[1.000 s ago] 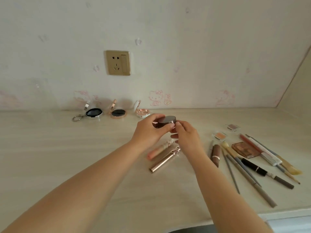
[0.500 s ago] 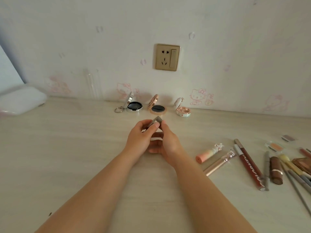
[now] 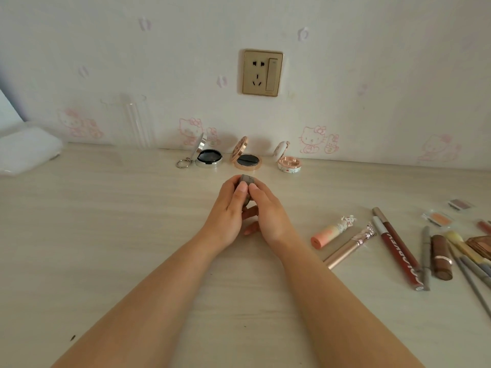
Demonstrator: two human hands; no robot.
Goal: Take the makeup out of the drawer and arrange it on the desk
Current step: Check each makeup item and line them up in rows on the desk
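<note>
My left hand (image 3: 228, 211) and my right hand (image 3: 268, 213) meet over the middle of the desk (image 3: 106, 235), both gripping a small dark round compact (image 3: 247, 179), mostly hidden by my fingers. Behind it, against the wall, three compacts stand with lids raised: a silver one with a key ring (image 3: 208, 157), a rose-gold one (image 3: 248, 161) and a white one (image 3: 289, 162). To the right lie a peach tube (image 3: 329, 233), a gold tube (image 3: 348, 247), a red lip gloss (image 3: 396, 251), a brown lipstick (image 3: 441, 257) and several pencils and brushes (image 3: 470, 264).
A gold wall socket (image 3: 263, 73) sits above the compacts. A clear acrylic stand (image 3: 135, 120) leans at the wall on the left, and a white bundle (image 3: 26, 150) lies at the far left. Small eyeshadow pans (image 3: 438, 219) rest at the far right.
The view has swung left, so the makeup row now sits further right. My hands carried the dark compact away from the row and turned it more upright, nearer the three compacts at the wall.
</note>
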